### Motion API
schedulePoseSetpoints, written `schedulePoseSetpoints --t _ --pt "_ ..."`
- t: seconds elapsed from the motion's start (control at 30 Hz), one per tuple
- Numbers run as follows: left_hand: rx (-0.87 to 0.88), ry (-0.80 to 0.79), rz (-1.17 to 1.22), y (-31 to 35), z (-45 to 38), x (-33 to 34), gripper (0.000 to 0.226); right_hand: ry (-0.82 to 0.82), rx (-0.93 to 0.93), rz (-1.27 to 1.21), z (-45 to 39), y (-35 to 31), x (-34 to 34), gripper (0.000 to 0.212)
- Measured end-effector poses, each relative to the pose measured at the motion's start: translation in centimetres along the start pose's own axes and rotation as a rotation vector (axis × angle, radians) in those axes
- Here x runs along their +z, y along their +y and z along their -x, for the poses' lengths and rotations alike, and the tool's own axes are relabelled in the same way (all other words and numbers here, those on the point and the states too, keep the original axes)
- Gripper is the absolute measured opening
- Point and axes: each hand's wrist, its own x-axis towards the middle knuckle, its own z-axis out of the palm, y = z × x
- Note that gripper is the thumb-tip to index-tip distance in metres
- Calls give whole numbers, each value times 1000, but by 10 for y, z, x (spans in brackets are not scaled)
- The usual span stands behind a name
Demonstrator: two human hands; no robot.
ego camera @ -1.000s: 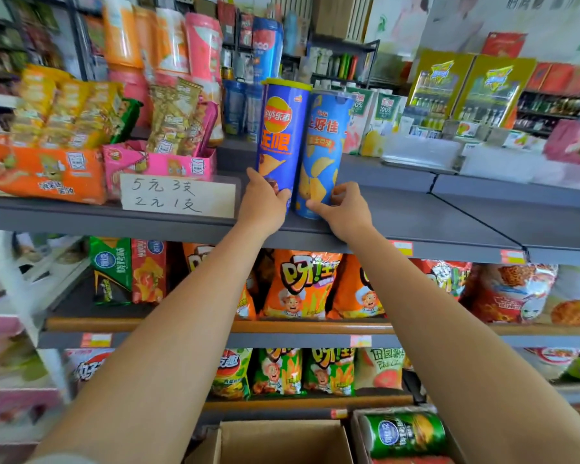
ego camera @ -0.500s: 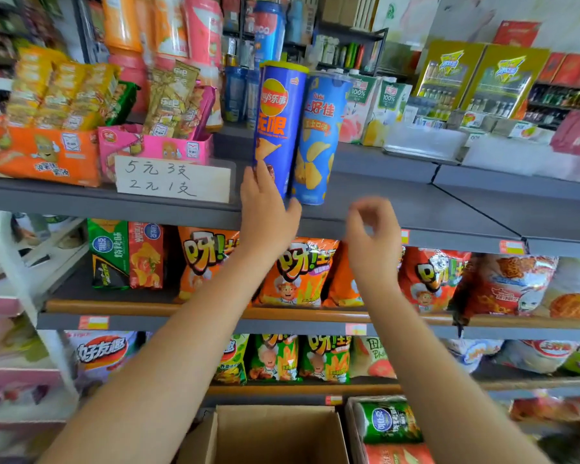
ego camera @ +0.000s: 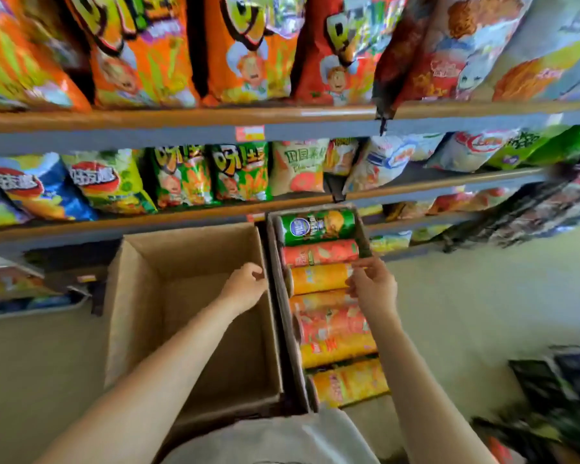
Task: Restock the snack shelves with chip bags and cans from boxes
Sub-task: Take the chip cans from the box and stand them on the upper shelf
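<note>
Chip bags (ego camera: 238, 51) are filling the shelves (ego camera: 181, 128) far above both hands. An open cardboard box (ego camera: 141, 296) is sitting under the left hand (ego camera: 246, 288), fingers loosely curled, grasping nothing. Beside it, the right hand (ego camera: 372, 289), fingers relaxed, is hovering over an orange can (ego camera: 318, 277) among the cans lying in the narrow box (ego camera: 277, 262).

A single wide-angle view, from the person's head, looks steeply down and forward. Nearest, at the bottom edge, are the forearms; below them sit an open brown cardboard box (ego camera: 195, 316) and a narrow cardboard tray of snack cans (ego camera: 283, 296). Grey metal shelves of chip bags (ego camera: 181, 132) fill the top, close and blurred.
</note>
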Motion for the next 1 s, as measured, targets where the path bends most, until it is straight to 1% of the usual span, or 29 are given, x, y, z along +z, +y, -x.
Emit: schedulePoseSetpoints --t 0.07,0.13,0.17,0.23,0.3,0.33,0.37,0.4,0.47,0.53,0.6,0.7,0.73,0.77,0.8,0.83,0.87,0.9,0.93,0.97,1.0 --pt "-137 -34 7 -13 -2 33 54 -67 8 171 -18 29 -6 16" --pt "-257 -69 74 -21 -4 61 69 -211 -6 342 -31 54 -7 6" --pt "-302 -86 111 -24 -4 69 75 -296 -30 439 -35 64 -4 13" --pt "-367 -98 173 -24 -5 85 83 -487 -95 665 -41 84 0 40" --pt "-395 -59 208 -24 -7 99 85 -671 -194 1001 -44 105 3 65" --pt "-400 -38 210 -24 -8 104 84 -731 -268 1149 -45 113 4 74" --pt "-406 -21 212 -26 -9 108 84 -769 -338 1242 -47 119 4 80" --pt "-415 -8 224 -27 -11 112 83 -780 -406 1280 -49 122 3 83" --pt "-439 11 283 -28 -15 116 84 -773 -502 1273 -58 121 0 80" --pt "-442 16 354 -24 -15 120 83 -799 -515 1248 -68 116 -5 79" --pt "-435 -1 434 -20 -16 127 73 -796 -477 1141 -77 110 -14 79" --pt "-412 31 471 -6 -11 131 49 -772 -318 828 -82 97 -26 81" --pt "-392 90 460 -2 -8 131 45 -767 -273 728 -83 92 -30 83" --pt "-349 194 439 4 -4 131 38 -772 -244 641 -82 86 -32 82" --pt "-289 330 442 8 1 130 31 -784 -227 569 -79 79 -33 78" --pt "-221 451 478 15 7 128 24 -796 -208 501 -77 72 -33 73" --pt "-171 508 565 23 13 127 19 -809 -172 426 -75 66 -30 69" --pt "-127 480 702 31 17 127 19 -830 -131 351 -72 61 -26 67" --pt "-100 367 853 38 19 127 23 -854 -106 295 -68 56 -21 67" --pt "-89 213 1000 44 21 128 31 -883 -112 262 -65 52 -15 65" --pt "-81 95 1136 47 22 127 37 -912 -151 250 -62 46 -9 56"
